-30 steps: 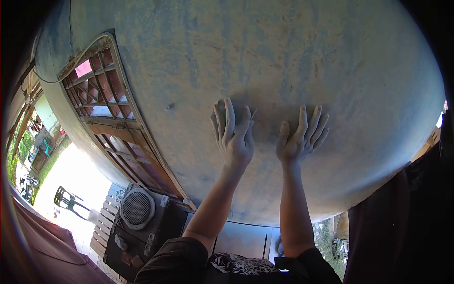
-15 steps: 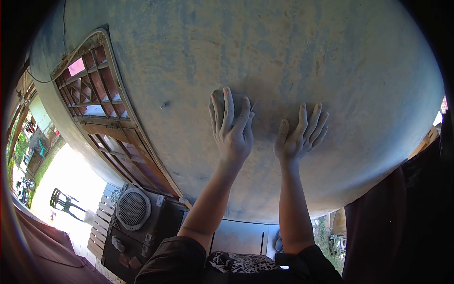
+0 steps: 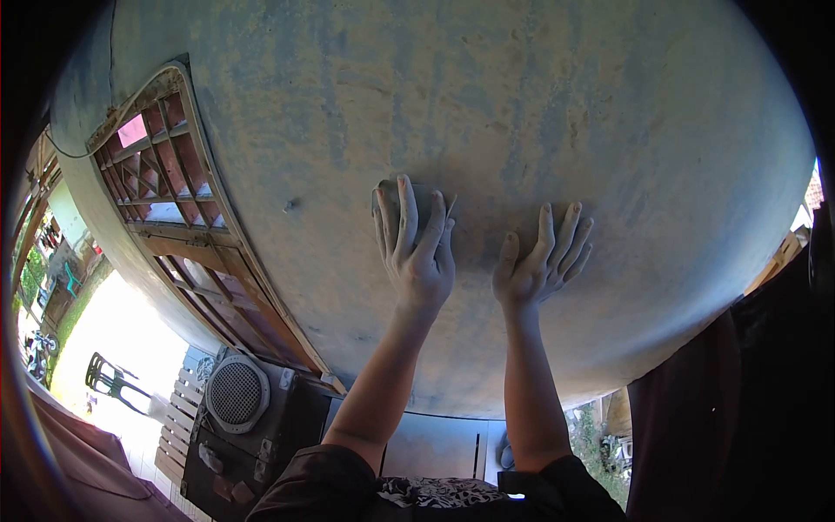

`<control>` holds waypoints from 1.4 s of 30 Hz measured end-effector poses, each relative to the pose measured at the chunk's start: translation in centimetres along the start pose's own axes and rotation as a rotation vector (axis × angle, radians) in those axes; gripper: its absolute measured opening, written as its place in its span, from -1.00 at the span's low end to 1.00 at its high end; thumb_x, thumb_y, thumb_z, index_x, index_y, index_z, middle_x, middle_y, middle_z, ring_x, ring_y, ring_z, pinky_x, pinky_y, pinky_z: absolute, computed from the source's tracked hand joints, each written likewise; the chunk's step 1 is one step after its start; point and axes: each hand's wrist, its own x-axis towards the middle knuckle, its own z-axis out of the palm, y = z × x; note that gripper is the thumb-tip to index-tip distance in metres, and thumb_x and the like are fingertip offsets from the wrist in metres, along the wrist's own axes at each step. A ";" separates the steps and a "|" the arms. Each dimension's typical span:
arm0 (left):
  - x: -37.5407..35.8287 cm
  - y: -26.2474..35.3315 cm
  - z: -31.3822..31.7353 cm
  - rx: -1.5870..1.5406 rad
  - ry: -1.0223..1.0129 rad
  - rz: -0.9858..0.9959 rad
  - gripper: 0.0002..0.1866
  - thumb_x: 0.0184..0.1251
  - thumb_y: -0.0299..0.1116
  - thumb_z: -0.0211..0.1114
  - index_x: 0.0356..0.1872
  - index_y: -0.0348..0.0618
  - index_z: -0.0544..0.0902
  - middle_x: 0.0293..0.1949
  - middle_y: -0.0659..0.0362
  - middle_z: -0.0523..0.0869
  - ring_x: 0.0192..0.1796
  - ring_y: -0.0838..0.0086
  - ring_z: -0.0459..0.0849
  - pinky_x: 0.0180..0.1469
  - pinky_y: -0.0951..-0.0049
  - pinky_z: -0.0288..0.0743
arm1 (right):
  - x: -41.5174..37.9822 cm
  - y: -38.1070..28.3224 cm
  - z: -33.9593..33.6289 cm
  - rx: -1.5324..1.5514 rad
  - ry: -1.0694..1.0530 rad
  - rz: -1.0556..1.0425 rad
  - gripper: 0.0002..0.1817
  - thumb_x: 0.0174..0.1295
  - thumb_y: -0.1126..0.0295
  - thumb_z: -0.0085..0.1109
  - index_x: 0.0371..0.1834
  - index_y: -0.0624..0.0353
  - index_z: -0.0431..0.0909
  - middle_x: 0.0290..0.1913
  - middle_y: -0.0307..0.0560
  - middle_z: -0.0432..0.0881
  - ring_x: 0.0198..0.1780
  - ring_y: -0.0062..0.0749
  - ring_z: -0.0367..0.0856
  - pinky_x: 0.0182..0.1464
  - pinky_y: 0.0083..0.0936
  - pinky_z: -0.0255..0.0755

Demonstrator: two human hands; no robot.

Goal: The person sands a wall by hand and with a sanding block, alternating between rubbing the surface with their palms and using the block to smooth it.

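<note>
My left hand (image 3: 416, 248) presses a thin grey piece of sandpaper (image 3: 424, 192) against the large, patchy grey-blue wall (image 3: 470, 96). Its fingers lie over the sheet, whose dark edges show beside and between them. To the right, my right hand (image 3: 537, 263) rests flat on the same wall, fingers spread, holding nothing. Pale dust coats both hands up to the wrists.
Left of my hands is a wooden door (image 3: 226, 270) with barred panes and a frame. A small stub (image 3: 290, 206) sticks out of the wall. Below stands a dark speaker box (image 3: 261, 435) with a round grille. A dark chair (image 3: 115, 380) is outside.
The whole view has shifted a little, so the wall and both hands appear lower and further left. Against the wall, my hands have barely moved.
</note>
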 end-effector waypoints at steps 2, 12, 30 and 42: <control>-2.6 -0.2 -0.2 -0.009 -0.011 -0.015 -0.66 0.49 -0.34 0.33 0.21 -0.16 0.76 0.57 -0.17 0.38 0.61 -0.39 0.20 0.54 -0.30 0.19 | 0.1 -0.1 0.3 0.036 0.021 0.020 -0.38 0.56 -0.14 -0.10 0.49 -0.03 0.49 0.64 0.18 0.28 0.69 0.22 0.07 0.64 0.23 -0.27; -1.4 1.5 0.3 -0.082 0.016 -0.108 -0.59 0.49 -0.53 0.29 0.32 -0.26 0.67 0.64 -0.22 0.22 0.67 -0.36 0.03 0.59 -0.27 0.06 | 0.1 0.4 -2.6 -0.008 -0.317 0.009 -0.23 0.54 -0.20 -0.04 0.67 -0.03 0.25 0.75 0.20 -0.07 0.75 0.28 -0.29 0.64 0.32 -0.40; -0.3 0.4 -0.1 -0.083 0.014 -0.071 -0.65 0.46 -0.34 0.36 0.22 -0.13 0.76 0.57 -0.18 0.38 0.62 -0.35 0.19 0.57 -0.29 0.11 | -0.9 1.3 -4.5 0.046 -0.716 -0.098 0.25 0.35 -0.23 0.28 0.75 0.23 -0.35 0.65 0.62 -0.65 0.63 0.59 -0.83 0.46 0.62 -0.75; -0.4 1.6 -0.3 -0.038 -0.004 -0.049 -0.60 0.44 -0.50 0.35 0.28 -0.23 0.71 0.59 -0.13 0.37 0.64 -0.34 0.15 0.58 -0.16 0.16 | -0.7 1.1 -4.5 0.096 -0.632 -0.057 0.21 0.30 -0.29 0.29 0.77 0.10 -0.20 0.72 0.47 -0.51 0.69 0.50 -0.69 0.52 0.56 -0.71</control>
